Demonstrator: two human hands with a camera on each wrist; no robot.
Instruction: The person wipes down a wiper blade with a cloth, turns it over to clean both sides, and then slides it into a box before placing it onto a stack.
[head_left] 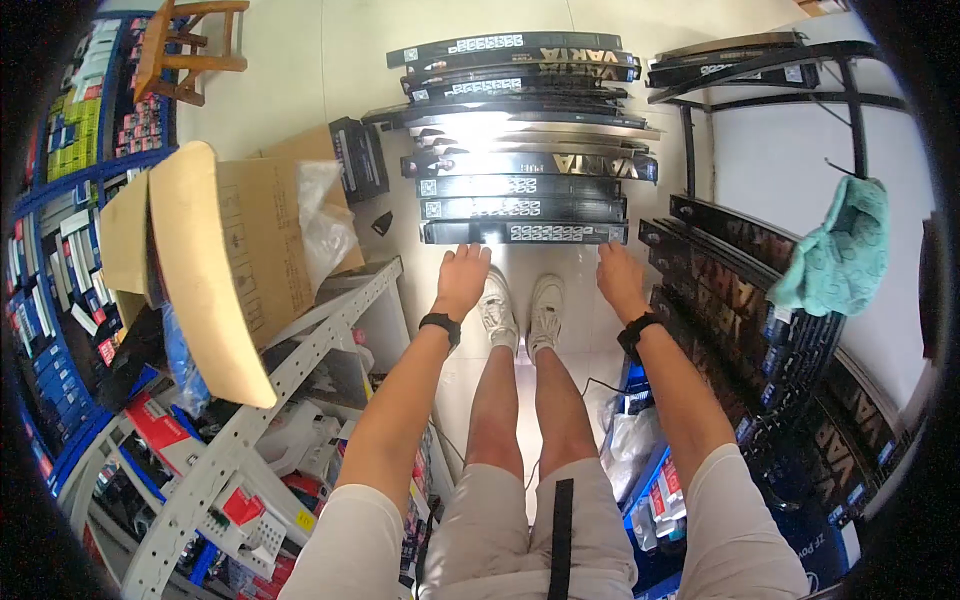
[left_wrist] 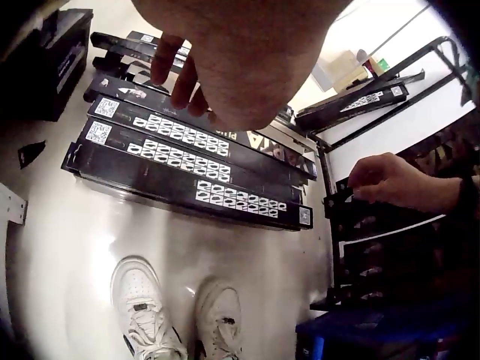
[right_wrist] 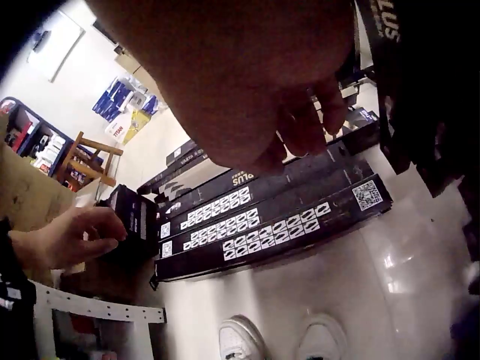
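Long, flat black boxes lie side by side in a row on the floor, several with white printed icons and QR codes. The nearest box [head_left: 470, 234] spans the space in front of my feet. My left hand [head_left: 463, 280] is just short of its left end, fingers loosely bent and holding nothing. By the right end hovers my right hand [head_left: 622, 280], its fingers relaxed and likewise without anything in them. The left wrist view shows that right hand [left_wrist: 394, 184] loosely curled, while the left hand [right_wrist: 75, 236] appears slack in the right wrist view.
Similar black boxes [head_left: 735, 300] are stacked in a black rack [head_left: 855, 120] on the right, with a teal cloth [head_left: 840, 250] over it. On the left are a cardboard box [head_left: 265, 235], a white metal shelf frame [head_left: 270, 420] and a wooden stool [head_left: 185, 60].
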